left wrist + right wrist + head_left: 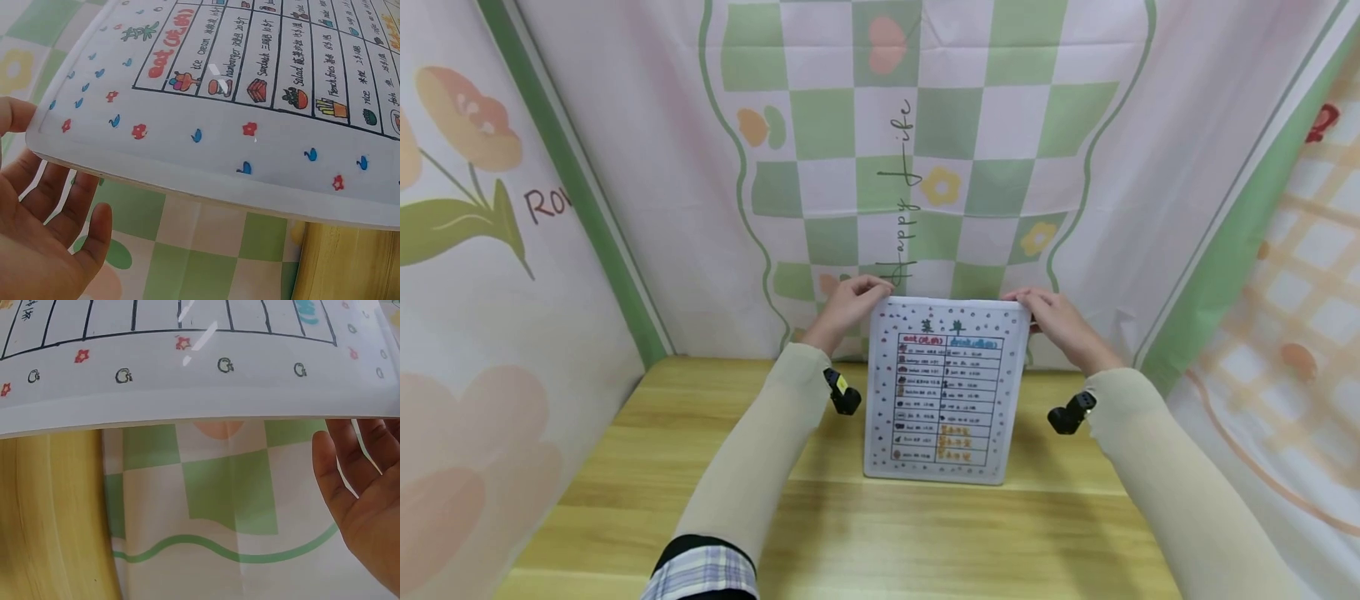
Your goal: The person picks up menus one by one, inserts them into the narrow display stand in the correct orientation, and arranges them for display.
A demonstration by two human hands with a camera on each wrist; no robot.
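A laminated menu sheet [946, 387] stands near the centre of the head view, a little below the middle. Its bottom edge rests on the wooden table [625, 467] and its top edge leans back toward the checked cloth backdrop [925, 125]. The sheet has a hand-drawn table with 2 columns, small food drawings, and a border of small red and blue marks.

The left hand [848, 306] holds the upper left corner of the sheet, with the fingers curled over the top edge. In the left wrist view the thumb lies at the corner on the front side and the other fingers [59, 206] reach behind the sheet, so the hand grasps it. The right hand [1051, 319] holds the upper right corner in the same way, and in the right wrist view its fingers [362, 450] go behind the edge of the sheet.

Both arms wear beige sleeves [760, 450], and a small black camera [842, 392] sits at each wrist. At the left and right edges of the head view hang cloth walls [467, 250] with flower prints and green stripes.
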